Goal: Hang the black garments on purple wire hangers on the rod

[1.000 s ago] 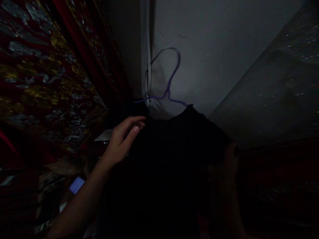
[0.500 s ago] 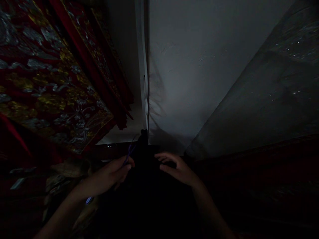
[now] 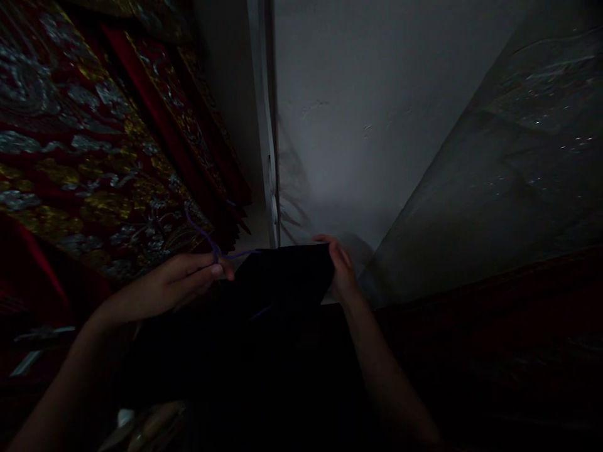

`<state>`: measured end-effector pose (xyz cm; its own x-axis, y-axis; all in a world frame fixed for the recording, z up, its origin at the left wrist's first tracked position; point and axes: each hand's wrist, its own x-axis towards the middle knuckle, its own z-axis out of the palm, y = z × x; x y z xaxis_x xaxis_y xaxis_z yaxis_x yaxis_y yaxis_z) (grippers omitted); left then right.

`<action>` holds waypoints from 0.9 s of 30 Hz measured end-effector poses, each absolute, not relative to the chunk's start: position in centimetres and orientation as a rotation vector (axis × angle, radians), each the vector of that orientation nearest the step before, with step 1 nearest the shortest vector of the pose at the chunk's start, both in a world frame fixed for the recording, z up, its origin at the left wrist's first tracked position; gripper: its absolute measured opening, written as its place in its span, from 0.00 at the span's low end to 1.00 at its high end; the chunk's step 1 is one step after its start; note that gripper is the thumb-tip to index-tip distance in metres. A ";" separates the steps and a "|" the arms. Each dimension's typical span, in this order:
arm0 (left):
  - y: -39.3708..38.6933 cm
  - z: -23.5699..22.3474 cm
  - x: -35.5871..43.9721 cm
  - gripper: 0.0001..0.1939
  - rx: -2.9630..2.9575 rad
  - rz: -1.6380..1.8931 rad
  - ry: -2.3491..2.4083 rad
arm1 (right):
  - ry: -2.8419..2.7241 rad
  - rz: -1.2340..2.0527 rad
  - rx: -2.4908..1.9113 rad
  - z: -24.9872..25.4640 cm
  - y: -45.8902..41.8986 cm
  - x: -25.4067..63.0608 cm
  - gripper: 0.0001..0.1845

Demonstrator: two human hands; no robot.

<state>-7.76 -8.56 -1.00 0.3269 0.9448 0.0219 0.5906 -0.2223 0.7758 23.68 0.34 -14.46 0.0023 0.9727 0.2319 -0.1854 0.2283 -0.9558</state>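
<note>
Two hands — left (image 3: 188, 279), right (image 3: 343, 270) — hold one dark garment (image 3: 287, 276), one purple hanger (image 3: 207, 237).

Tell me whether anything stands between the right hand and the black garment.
Nothing visible does: the right hand meets the garment directly at its edge. The purple hanger is over by the left hand, not between them.

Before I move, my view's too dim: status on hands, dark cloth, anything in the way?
Left hand pinching purple hanger. Right hand gripping dark cloth by its edge. Red embroidered cloth near left hand; deep shadow below.
</note>
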 end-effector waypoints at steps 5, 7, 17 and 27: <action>-3.3 -0.8 -7.1 0.17 2.108 0.949 1.550 | -0.981 1.090 -0.871 -10.4 3.0 23.7 0.26; -1.8 -0.7 -6.6 0.13 2.198 1.156 1.664 | -0.920 1.006 -0.842 -9.0 4.2 24.1 0.26; -6.7 -7.3 -1.1 0.11 2.799 1.754 0.980 | -0.754 0.815 -0.921 -10.3 3.2 25.0 0.29; -8.7 -13.2 -0.4 0.11 2.324 1.554 1.254 | -0.757 0.696 -0.835 -7.7 5.3 25.4 0.28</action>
